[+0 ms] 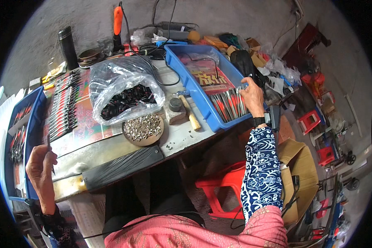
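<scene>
At the table's left edge, my left hand (41,168) is closed on a slim dark metal piece (49,143) that sticks up past the fingers. My right hand (253,98) reaches over the right rim of a blue tray (213,120). Its fingers are curled at the end of a packed row of slim red and silver-grey pieces (228,105); what they pinch, if anything, is hidden. Beside my left hand, a second blue tray (34,118) holds similar red-and-black pieces (18,142). A long row of red-and-black pieces (64,105) lies on the table between.
A clear plastic bag (120,74) of small black parts sits mid-table, behind a round dish (151,141) of small metal pins. Nearby are a block (175,113) and a wooden handle (190,113). Below stand a red stool (223,182) and a cardboard box (301,169).
</scene>
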### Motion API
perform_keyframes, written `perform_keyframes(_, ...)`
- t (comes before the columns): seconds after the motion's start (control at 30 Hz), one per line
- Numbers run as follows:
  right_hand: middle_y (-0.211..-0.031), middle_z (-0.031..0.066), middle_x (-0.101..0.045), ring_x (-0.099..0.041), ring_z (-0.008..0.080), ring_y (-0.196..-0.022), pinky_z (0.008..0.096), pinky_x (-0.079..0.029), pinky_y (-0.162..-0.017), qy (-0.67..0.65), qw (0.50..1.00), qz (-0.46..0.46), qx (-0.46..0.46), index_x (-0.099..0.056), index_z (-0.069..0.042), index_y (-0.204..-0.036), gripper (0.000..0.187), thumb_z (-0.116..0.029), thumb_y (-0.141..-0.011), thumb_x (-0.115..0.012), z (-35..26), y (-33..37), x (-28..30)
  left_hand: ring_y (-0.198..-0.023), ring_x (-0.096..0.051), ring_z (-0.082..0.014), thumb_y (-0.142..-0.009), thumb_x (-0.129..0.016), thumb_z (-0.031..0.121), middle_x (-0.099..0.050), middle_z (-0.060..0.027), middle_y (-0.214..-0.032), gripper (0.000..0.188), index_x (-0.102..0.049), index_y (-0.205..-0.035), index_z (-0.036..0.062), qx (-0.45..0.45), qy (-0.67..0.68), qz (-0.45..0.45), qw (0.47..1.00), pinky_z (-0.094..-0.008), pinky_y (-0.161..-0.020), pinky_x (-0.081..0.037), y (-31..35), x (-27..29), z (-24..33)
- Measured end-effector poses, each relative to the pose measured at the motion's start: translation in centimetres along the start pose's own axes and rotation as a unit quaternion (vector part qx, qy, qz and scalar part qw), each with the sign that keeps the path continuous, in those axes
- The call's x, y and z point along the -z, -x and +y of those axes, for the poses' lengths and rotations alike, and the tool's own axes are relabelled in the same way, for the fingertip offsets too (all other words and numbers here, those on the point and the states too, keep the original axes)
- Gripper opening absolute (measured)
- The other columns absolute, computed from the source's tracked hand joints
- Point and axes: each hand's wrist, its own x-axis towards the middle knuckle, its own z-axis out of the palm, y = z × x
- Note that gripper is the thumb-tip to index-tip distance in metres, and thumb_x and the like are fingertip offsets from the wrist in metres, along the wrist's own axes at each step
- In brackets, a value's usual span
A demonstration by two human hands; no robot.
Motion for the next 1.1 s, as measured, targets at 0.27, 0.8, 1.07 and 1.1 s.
perform_keyframes(0.27,-0.084,0.0201,-0.066,-0.064,0.0392,-0.081,0.0465,-0.048,-0.072,0.039,0.998,0.009,-0.042,-0.066,-0.001,-0.092,0.03,-0.026,-0.079,-0.072,1.4,1.3,-0.4,-0.068,-0.054,-0.0068,-0.09,-0.058,0.0,-0.061,-0.0022,-0.077,0.006,-0.06,-0.096,-0.0002,0.028,0.049,-0.024,0.998,-0.0205,-0.063,-0.042,1.5,-0.6,0.6)
perform_keyframes(0.8,-0.11,0.0214,-0.064,-0.058,0.0398,-0.105,0.0464,-0.044,-0.09,-0.015,1.0,0.0,-0.007,-0.068,-0.003,-0.108,0.049,-0.046,-0.094,-0.05,4.1,-3.1,-1.5,-0.068,-0.051,-0.0063,-0.09,-0.059,0.001,-0.057,0.0005,-0.074,0.003,-0.06,-0.093,0.001,0.055,0.023,-0.046,0.997,-0.021,-0.064,-0.041,2.9,-1.7,0.9)
perform_keyframes(1.07,-0.102,0.0196,-0.069,-0.062,0.036,-0.103,0.0425,-0.044,-0.091,-0.114,0.991,-0.041,-0.063,-0.071,-0.002,-0.098,0.07,-0.061,-0.096,-0.033,8.3,-4.8,-1.1,-0.066,-0.052,-0.0046,-0.088,-0.055,-0.003,-0.058,0.0,-0.074,0.007,-0.059,-0.094,-0.0004,0.072,0.015,-0.066,0.995,-0.0188,-0.062,-0.041,2.3,-2.8,0.3)
perform_keyframes(1.1,-0.102,0.0196,-0.069,-0.062,0.0359,-0.103,0.0413,-0.044,-0.091,-0.092,0.993,-0.031,-0.071,-0.072,-0.002,-0.097,0.069,-0.06,-0.096,-0.034,8.2,-4.7,-1.5,-0.066,-0.052,-0.0046,-0.088,-0.055,-0.003,-0.058,-0.0001,-0.075,0.007,-0.058,-0.093,-0.0005,0.067,0.018,-0.072,0.995,-0.0187,-0.061,-0.041,2.3,-3.0,0.2)
